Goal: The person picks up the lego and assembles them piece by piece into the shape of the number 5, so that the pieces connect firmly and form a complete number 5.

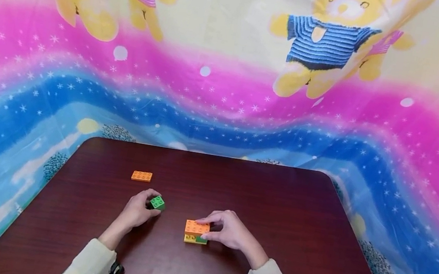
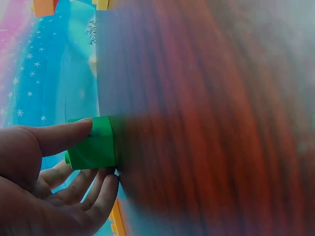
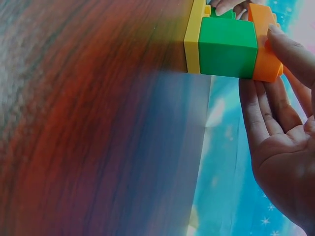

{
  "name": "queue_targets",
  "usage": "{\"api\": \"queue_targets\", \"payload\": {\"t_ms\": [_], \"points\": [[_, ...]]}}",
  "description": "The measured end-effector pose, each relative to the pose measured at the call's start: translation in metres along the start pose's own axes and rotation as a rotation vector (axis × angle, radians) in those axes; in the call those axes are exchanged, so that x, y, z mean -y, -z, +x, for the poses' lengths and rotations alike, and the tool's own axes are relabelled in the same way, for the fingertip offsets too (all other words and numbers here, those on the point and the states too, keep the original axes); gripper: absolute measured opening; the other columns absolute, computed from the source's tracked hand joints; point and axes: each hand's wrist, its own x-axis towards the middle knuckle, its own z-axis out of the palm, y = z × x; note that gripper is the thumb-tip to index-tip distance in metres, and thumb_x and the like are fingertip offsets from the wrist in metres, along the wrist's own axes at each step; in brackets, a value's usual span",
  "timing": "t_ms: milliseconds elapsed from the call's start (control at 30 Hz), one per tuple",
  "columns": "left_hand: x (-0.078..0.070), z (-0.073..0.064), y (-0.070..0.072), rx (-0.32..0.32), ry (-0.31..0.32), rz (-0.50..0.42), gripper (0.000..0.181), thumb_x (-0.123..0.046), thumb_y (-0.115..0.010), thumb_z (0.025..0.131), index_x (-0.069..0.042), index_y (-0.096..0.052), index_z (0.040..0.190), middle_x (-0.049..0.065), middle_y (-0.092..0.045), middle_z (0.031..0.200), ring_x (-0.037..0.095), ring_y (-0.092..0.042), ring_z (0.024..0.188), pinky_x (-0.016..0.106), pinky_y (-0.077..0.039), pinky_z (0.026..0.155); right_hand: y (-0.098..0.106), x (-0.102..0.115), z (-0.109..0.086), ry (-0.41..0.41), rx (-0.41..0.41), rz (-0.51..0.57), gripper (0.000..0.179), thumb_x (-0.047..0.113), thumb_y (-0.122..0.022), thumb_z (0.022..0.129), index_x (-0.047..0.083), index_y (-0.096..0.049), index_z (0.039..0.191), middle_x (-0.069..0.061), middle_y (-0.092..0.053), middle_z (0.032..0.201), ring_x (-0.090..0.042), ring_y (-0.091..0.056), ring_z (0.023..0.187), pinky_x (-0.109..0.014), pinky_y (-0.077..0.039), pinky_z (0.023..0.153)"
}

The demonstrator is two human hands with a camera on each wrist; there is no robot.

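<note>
My left hand (image 1: 136,208) pinches a small green toy building brick (image 1: 157,202) between thumb and fingers, close over the table. In the left wrist view this green brick (image 2: 93,147) lies flat-sided under the thumb. To its right in the head view stands a short stack: a flat orange brick (image 1: 197,227) on top, a second green brick (image 3: 227,46) under its right end, and a flat yellow brick (image 3: 193,39) at the bottom. Beneath the orange brick's left end there is a gap above the yellow studs. My right hand (image 1: 229,230) grips the orange brick's right end.
Another flat orange brick (image 1: 142,176) lies beyond my left hand on the dark brown table (image 1: 279,194). A patterned cloth (image 1: 232,86) with bears and snowflakes hangs behind the table and along its sides.
</note>
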Motion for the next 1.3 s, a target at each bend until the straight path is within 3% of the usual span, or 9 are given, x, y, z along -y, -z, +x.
{"api": "queue_targets", "payload": {"t_ms": [767,1300], "points": [[-0.004,-0.006,0.002,0.016,-0.01,0.007,0.041,-0.002,-0.08,0.087,-0.008,-0.068,0.126,0.014,-0.069,0.122,0.029,-0.066,0.103,0.046,-0.055,0.086,-0.002,-0.004,0.002,-0.03,-0.006,0.03,0.042,0.02,-0.088,0.083,0.031,-0.078,0.122,0.012,-0.072,0.112,-0.006,-0.069,0.104,-0.029,-0.059,0.093],[-0.017,-0.014,0.006,0.007,-0.081,0.011,0.045,-0.004,-0.081,0.087,-0.009,-0.069,0.13,0.011,-0.071,0.12,0.024,-0.07,0.097,0.045,-0.057,0.085,-0.003,-0.004,0.001,-0.082,-0.03,0.064,0.038,0.019,-0.089,0.082,0.031,-0.079,0.117,0.009,-0.075,0.118,-0.01,-0.07,0.106,-0.035,-0.059,0.094]]}}
